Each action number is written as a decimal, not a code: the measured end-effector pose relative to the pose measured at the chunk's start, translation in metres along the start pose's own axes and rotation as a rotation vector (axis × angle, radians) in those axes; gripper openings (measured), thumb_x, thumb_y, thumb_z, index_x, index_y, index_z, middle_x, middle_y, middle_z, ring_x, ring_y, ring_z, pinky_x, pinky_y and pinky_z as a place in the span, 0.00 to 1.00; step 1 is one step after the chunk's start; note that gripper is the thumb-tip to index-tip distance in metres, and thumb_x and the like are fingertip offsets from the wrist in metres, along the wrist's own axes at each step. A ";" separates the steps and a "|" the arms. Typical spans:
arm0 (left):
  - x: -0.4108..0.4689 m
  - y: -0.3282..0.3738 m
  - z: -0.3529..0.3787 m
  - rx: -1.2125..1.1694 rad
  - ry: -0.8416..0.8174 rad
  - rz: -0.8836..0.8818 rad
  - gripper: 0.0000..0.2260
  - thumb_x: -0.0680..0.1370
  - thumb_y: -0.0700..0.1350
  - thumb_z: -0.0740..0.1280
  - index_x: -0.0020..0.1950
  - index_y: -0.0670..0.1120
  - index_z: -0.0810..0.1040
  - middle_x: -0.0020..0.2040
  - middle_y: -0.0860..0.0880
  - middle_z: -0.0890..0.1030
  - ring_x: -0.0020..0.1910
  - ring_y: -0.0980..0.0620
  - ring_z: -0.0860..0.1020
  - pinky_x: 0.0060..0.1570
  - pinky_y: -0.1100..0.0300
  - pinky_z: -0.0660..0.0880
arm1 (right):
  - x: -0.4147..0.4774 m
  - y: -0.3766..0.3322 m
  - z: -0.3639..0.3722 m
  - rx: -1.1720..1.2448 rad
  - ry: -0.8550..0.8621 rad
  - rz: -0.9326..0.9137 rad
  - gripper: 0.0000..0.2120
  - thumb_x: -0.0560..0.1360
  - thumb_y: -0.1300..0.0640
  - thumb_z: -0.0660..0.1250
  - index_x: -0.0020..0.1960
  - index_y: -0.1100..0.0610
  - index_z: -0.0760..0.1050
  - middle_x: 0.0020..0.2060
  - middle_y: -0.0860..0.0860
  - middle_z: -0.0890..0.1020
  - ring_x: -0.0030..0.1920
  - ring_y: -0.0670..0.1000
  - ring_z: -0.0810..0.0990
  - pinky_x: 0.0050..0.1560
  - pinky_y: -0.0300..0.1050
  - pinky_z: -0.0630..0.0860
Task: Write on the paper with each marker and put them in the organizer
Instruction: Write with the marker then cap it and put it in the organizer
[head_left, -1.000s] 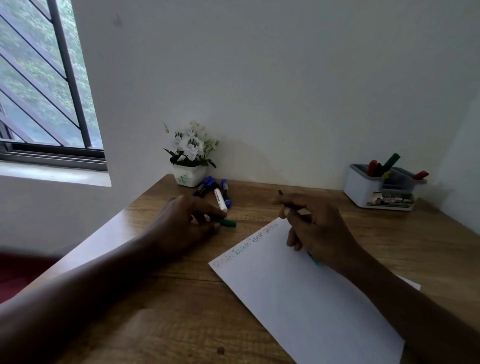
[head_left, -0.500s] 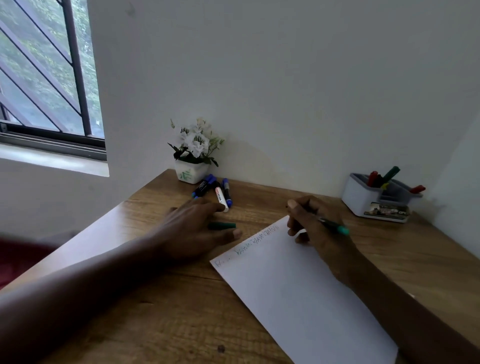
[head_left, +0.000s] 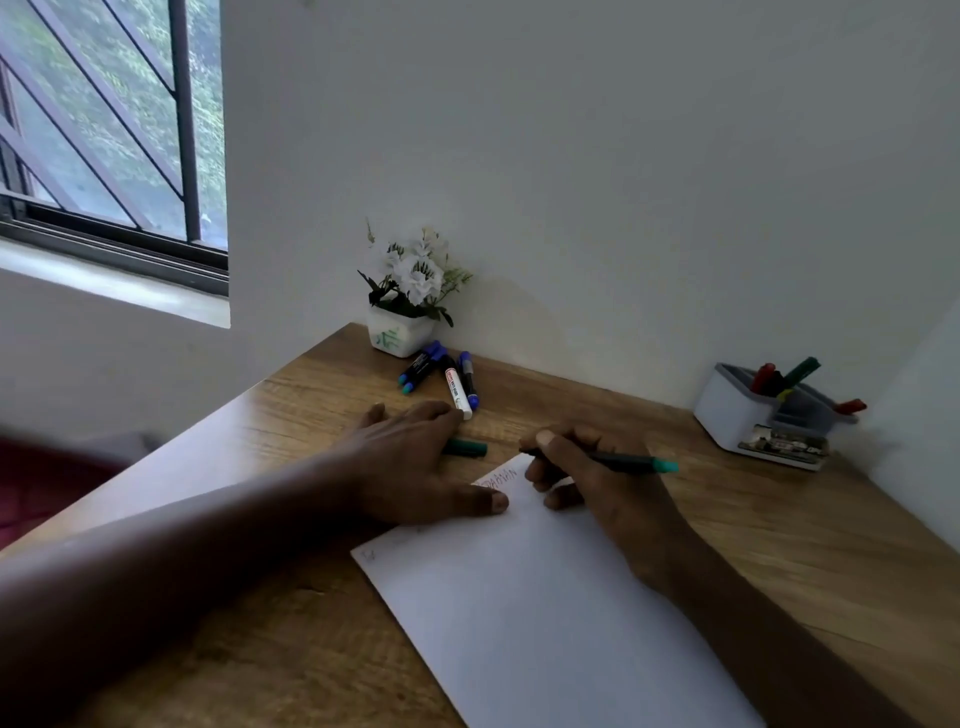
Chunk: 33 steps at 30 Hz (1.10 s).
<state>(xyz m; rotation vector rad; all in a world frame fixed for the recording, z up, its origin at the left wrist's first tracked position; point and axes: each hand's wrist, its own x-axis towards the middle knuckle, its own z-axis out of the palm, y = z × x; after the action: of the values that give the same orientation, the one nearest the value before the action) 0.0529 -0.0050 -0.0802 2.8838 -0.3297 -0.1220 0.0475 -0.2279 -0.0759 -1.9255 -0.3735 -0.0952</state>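
With our left hand (head_left: 415, 467) spread flat on the paper (head_left: 545, 597) and our right hand (head_left: 587, 483) pinching the green marker (head_left: 628, 461) at its far corner, we risk writing off the edge onto the desk (head_left: 805, 545), though open room leads to the organizer (head_left: 737, 410).

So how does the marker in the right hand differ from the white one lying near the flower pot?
The green marker is gripped in the right hand, tip down at the paper; the white marker lies flat and untouched on the desk. The green marker has a dark barrel with a teal end; the white marker has a white barrel with a printed label. The green marker looks slimmer. Both are outside the organizer.
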 end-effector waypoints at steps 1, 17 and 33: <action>0.001 0.000 -0.001 -0.004 -0.013 0.003 0.54 0.64 0.82 0.54 0.82 0.53 0.50 0.83 0.54 0.50 0.80 0.51 0.54 0.78 0.40 0.45 | 0.003 0.000 -0.002 -0.034 -0.012 0.004 0.07 0.80 0.54 0.69 0.49 0.53 0.85 0.39 0.50 0.87 0.41 0.49 0.86 0.41 0.39 0.81; 0.010 -0.003 0.004 0.005 0.051 -0.015 0.44 0.73 0.77 0.55 0.81 0.52 0.56 0.82 0.53 0.54 0.79 0.52 0.57 0.77 0.39 0.48 | 0.026 0.007 0.002 -0.105 -0.073 0.043 0.10 0.78 0.56 0.70 0.39 0.57 0.81 0.30 0.52 0.84 0.27 0.45 0.79 0.27 0.36 0.73; 0.007 -0.002 0.003 0.034 0.032 0.002 0.42 0.74 0.76 0.52 0.81 0.53 0.55 0.83 0.53 0.52 0.80 0.53 0.55 0.78 0.40 0.47 | 0.023 0.001 0.003 -0.224 -0.095 -0.062 0.08 0.76 0.60 0.70 0.38 0.60 0.78 0.26 0.48 0.77 0.26 0.42 0.74 0.28 0.35 0.69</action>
<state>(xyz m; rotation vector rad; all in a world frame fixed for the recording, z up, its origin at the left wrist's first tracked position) 0.0594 -0.0057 -0.0839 2.9158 -0.3324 -0.0704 0.0693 -0.2208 -0.0726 -2.1451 -0.5039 -0.0900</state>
